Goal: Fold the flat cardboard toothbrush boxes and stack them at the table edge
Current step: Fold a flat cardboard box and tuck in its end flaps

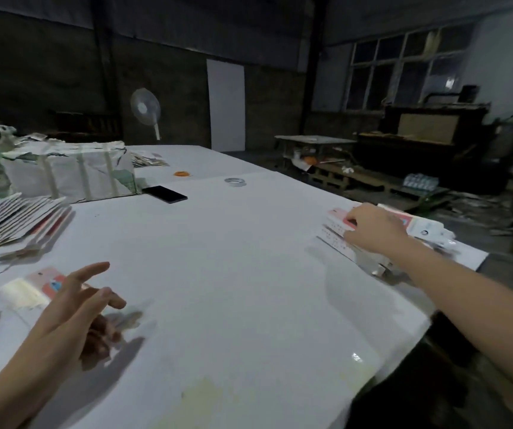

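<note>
a white table [218, 258] is filling most of the view. a wrapped bundle [66, 168] is sitting at its far left, with a fanned pile of flat boxes [10, 218] lying just in front. the right hand [372, 227] is resting on a stack of folded boxes [425, 227] at the table's right edge; its grip is blurred, so i cannot tell. the left hand [75, 308] is hovering with fingers spread over 1 flat box [32, 289]. a black phone [164, 194] is lying mid-table.

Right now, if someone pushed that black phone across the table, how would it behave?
The phone lies flat and thin, so it would probably slide rather than tip or roll. The white table looks glossy, so it may glide easily. It looks rigid, and likely heavier than the cardboard boxes beside it.
</note>
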A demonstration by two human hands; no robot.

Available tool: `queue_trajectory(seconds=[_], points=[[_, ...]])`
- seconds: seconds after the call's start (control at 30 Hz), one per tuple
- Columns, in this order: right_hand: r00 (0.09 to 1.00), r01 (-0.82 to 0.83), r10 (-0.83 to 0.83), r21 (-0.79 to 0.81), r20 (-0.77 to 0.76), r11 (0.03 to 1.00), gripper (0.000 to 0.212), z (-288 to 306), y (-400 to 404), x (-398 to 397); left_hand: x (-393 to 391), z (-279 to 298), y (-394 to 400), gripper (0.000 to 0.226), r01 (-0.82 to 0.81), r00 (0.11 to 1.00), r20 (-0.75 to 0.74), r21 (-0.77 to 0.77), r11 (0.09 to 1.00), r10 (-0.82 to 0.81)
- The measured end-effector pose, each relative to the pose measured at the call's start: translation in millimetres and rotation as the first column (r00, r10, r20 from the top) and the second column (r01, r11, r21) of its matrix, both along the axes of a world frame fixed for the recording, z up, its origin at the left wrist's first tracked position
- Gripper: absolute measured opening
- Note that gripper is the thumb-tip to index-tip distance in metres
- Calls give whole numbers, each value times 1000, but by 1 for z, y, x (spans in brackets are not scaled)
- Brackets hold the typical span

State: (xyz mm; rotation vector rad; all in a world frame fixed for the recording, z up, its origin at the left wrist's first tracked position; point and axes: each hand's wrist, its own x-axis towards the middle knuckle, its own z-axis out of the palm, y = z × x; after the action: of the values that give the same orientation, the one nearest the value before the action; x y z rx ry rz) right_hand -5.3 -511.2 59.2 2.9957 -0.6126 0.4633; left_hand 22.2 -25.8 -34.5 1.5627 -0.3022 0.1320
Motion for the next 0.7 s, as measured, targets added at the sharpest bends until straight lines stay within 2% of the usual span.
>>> queue_trajectory(seconds=[0.07,0.17,0.23,0.33,0.47,0.53,0.63,0.7], points=[[1000,28,-28,-41,-5,999,6,-5,-26,-3,3,-1,3,25,-7,1000,-12,24,1000,7],[997,69,-70,-79,-14,994,33,-12,-48,-2,6,-9,3,24,0,997,-78,43,999,3],[993,115,-118,-118,-14,986,33,-16,-51,2,6,-9,1,25,10,992,-124,39,999,-5],[995,101,-95,-162,40,982,33,-20,-34,10,-1,-1,0,24,9,997,-74,71,997,-4],[987,-135,142,-86,77,987,32,-21,38,24,-10,6,-5,23,-23,997,-74,43,999,26],[951,-298,296,4,88,955,30,-24,90,29,-12,6,-8,25,-45,994,-95,34,998,48],[858,-512,488,198,161,836,28,-31,173,32,-16,11,-7,29,-154,988,-18,81,985,156],[793,-609,573,271,206,745,29,-35,224,33,-17,15,-4,30,-248,967,103,156,956,234]])
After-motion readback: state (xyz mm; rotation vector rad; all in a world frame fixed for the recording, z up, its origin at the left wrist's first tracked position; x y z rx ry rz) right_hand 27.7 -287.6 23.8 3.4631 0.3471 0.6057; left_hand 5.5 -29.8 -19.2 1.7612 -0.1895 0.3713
